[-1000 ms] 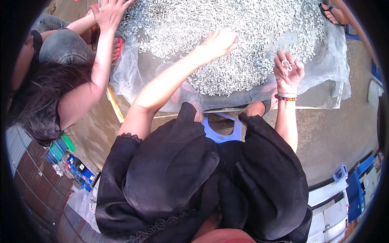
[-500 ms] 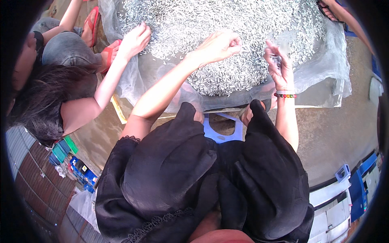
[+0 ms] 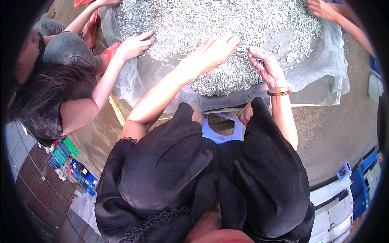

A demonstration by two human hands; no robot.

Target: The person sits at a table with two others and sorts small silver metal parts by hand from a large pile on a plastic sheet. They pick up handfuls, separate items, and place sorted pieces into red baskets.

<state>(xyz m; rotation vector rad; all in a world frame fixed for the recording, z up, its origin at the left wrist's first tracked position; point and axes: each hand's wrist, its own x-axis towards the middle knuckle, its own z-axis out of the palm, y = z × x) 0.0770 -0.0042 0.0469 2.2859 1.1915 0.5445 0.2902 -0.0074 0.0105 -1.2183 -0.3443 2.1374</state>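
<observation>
A wide heap of small, slim, silvery-white pieces lies on a sheer pale net; their exact kind is not clear. Above the heap's near part, my left hand is closed, its fingertips drawn together. Facing it, my right hand, with a beaded bracelet at the wrist, pinches thumb against forefinger. The fingertips of both hands nearly meet. A tiny pale bit shows between them, too small to name.
At the left a person's hand reaches over the heap's edge; another person's hand is at the far right. A blue plastic stool stands between my legs. Blue and white containers lie at the lower right.
My right hand has moved left toward my left hand and closed into a pinch. The left-hand person's fingers have spread. A hand has come in at the far right.
</observation>
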